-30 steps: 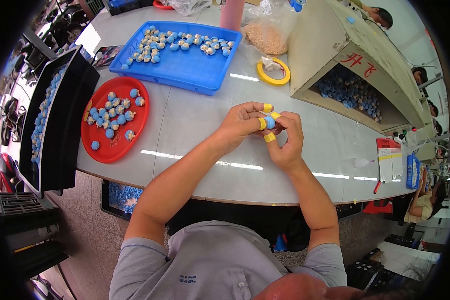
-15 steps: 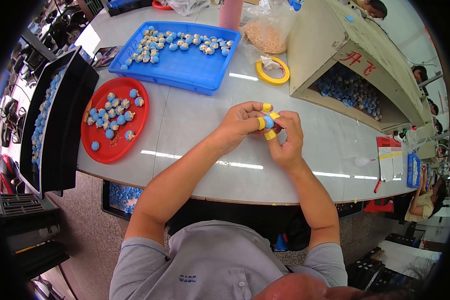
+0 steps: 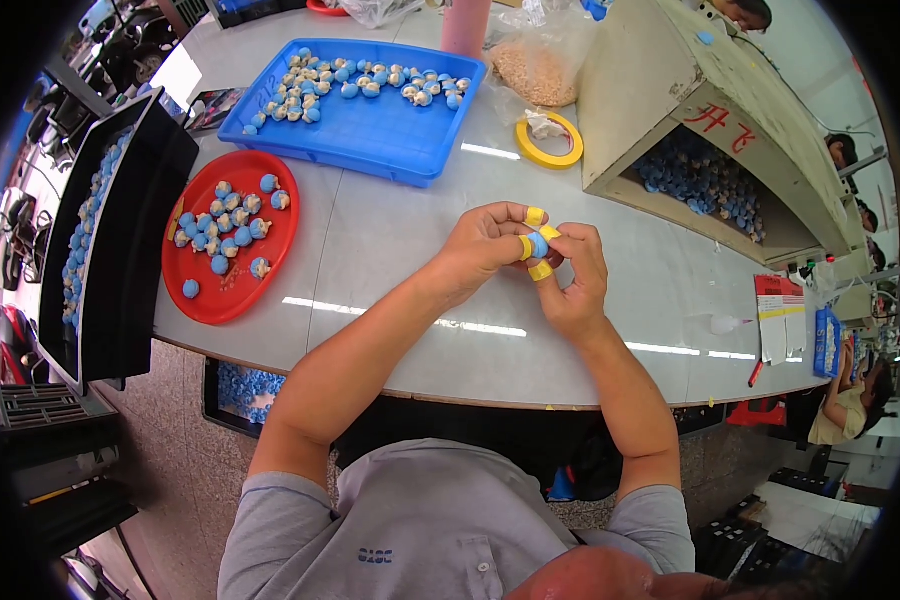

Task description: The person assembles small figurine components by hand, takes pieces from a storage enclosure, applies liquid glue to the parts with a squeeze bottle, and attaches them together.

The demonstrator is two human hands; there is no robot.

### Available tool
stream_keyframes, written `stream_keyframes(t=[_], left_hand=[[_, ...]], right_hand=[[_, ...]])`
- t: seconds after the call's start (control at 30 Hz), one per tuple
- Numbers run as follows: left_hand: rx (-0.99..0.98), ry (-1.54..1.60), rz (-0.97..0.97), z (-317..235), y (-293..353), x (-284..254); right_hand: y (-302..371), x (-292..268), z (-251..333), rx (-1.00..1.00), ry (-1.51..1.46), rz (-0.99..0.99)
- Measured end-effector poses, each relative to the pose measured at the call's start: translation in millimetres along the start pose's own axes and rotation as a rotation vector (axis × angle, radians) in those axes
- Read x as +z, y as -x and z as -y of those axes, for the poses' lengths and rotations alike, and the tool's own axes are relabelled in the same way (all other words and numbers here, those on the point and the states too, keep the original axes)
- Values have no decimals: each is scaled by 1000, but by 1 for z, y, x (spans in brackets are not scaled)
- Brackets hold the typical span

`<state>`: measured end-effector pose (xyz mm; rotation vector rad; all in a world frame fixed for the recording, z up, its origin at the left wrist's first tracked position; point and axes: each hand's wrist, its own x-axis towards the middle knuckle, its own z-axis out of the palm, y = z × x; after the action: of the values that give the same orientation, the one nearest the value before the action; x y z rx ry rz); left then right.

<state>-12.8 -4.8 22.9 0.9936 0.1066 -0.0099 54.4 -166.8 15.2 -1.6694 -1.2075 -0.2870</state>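
Between my two hands, above the middle of the table, is a small blue ball-shaped piece (image 3: 539, 245). My left hand (image 3: 478, 250) pinches it from the left with yellow-taped fingertips. From the right, my right hand (image 3: 578, 280) grips the same piece, also with yellow tape on thumb and finger. The fingers cover much of it, so its far side is hidden. Similar blue and cream pieces (image 3: 223, 222) lie on a round red tray (image 3: 270, 255) to the left. More of them sit in a rectangular blue tray (image 3: 370, 148) farther back.
A roll of yellow tape (image 3: 550, 158) lies by a clear bag of tan bits (image 3: 535, 70). At right stands a beige box (image 3: 660, 80) holding many blue pieces. A black bin (image 3: 135, 240) stands at the left edge. A red-and-white paper (image 3: 780, 310) lies far right, with co-workers beyond.
Both hands stay in nearly the same place, still pinching the blue piece. The view has shifted very slightly; nothing else has visibly moved.
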Motion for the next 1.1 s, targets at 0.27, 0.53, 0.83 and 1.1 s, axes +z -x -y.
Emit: stream_keyframes(t=[0.27,0.53,0.83,1.1], left_hand=[[-3,-27,-2,2,-1,-2],[3,-38,-15,-1,0,0],[4,-40,-41,-4,2,-4],[49,-64,-134,-7,1,-2]], right_hand=[[1,1,-3,-18,9,-14],[1,1,-6,-17,23,-23],[-6,5,-2,-17,-39,-16],[-1,-2,-11,101,-164,-130]])
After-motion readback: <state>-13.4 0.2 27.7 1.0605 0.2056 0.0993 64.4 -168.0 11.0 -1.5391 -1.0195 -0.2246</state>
